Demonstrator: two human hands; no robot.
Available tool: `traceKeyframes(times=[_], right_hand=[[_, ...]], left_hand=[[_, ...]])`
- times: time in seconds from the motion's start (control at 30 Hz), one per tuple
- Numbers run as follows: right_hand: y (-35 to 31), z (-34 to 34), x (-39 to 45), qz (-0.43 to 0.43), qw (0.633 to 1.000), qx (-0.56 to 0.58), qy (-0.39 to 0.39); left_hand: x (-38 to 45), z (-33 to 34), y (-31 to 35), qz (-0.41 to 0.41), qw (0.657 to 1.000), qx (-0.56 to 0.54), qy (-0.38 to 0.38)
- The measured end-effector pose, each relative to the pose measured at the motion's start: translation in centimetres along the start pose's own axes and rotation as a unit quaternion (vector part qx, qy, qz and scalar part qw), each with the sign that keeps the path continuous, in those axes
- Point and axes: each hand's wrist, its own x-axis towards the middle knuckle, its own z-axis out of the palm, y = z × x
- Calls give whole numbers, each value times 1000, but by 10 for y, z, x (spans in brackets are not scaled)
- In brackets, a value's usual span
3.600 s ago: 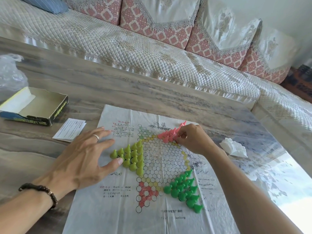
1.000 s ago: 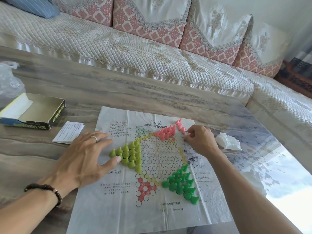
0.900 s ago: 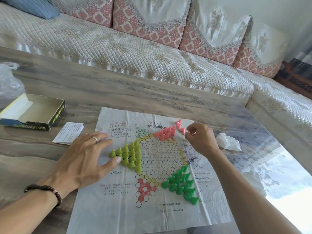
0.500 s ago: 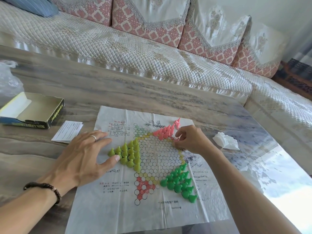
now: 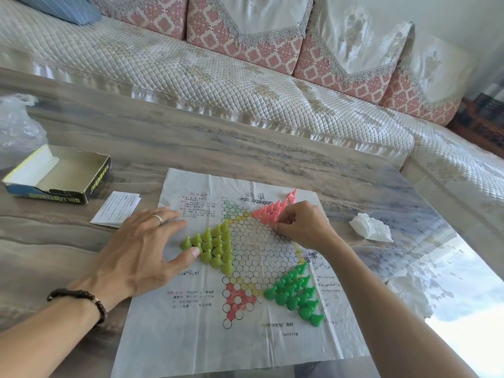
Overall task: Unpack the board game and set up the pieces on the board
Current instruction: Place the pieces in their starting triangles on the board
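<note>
head view, looking down at a thin printed paper game sheet (image 5: 191, 336) spread on a wood-grain table (image 5: 191, 148). the left hand (image 5: 141, 249) lies flat with straight fingers, pressing the sheet beside a triangle of yellow-green cone pegs (image 5: 215, 246). the right hand (image 5: 302, 227) has fingers curled, pinching at a cluster of pink cone pegs (image 5: 272, 210). dark green cone pegs (image 5: 297, 293) stand nearer. the pegs look light and easily toppled; best pinched by the narrow tip.
</note>
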Motion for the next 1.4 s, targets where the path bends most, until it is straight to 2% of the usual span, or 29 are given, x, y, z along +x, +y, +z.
traceKeyframes(times=[0.3,0.53,0.77,0.97,1.2,1.4], right_hand=[[4,-4,1,-13,1000,12,3],[39,-17,14,77,984,-22,159],[33,-3,28,26,987,-114,112],[30,-3,32,17,986,-80,144],[28,-8,37,42,987,-59,144],[29,-11,33,11,990,-52,134]], left_hand=[[0,0,0,2,1000,4,0],[0,1,-1,2,1000,6,-2],[0,0,1,5,1000,5,3],[-1,-1,1,1,1000,2,3],[-1,-1,1,3,1000,5,3],[-1,-1,0,3,1000,5,1]])
